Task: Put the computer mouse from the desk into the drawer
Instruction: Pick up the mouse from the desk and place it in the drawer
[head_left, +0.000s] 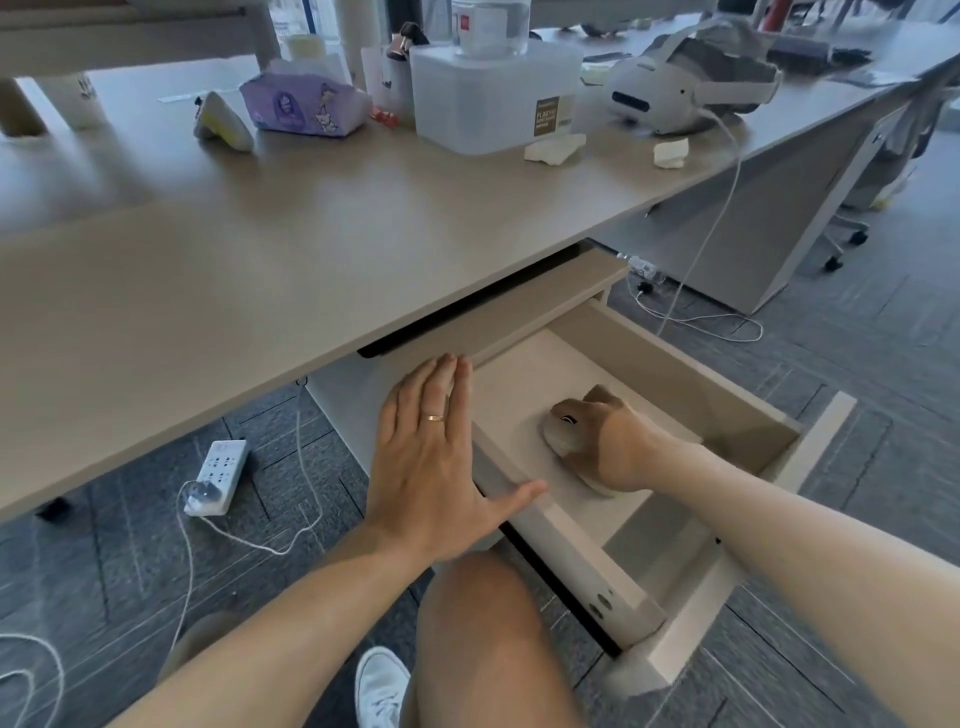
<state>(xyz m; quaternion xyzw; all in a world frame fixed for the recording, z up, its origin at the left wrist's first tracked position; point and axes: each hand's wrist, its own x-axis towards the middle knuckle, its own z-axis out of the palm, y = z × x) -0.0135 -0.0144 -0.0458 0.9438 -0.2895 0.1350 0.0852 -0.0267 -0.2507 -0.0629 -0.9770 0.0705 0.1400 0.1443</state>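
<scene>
Under the front edge of the bench (311, 270), the drawer (566, 540) stands pulled out toward the person, its pale floor open to view. Inside it, the right hand (608, 441) covers the computer mouse (563, 439), which rests on the drawer floor near the middle. Only the mouse's front left part with its wheel and a sliver of its rear edge below the wrist show; the rest is hidden under the palm. The right grip is closed over the mouse, fingers curled down its far side, though the fingertips themselves cannot be seen.

The left hand (431, 462) lies flat with the fingers straight and together and a ring (434, 417) on one of them; its grip is wide and holds nothing. Its thumb reaches across the drawer's near-left wall, and the fingertips come close to the underside of the bench. Whether the palm touches the drawer wall cannot be told.

Around the mouse the drawer floor is bare on every side, with free room toward the back and the right wall. The drawer's far back corner is cut off by the bench overhang. Below, a bare knee (467, 623) sits close under the drawer's front left corner, and a power strip (218, 475) lies on the carpet well to the left.
</scene>
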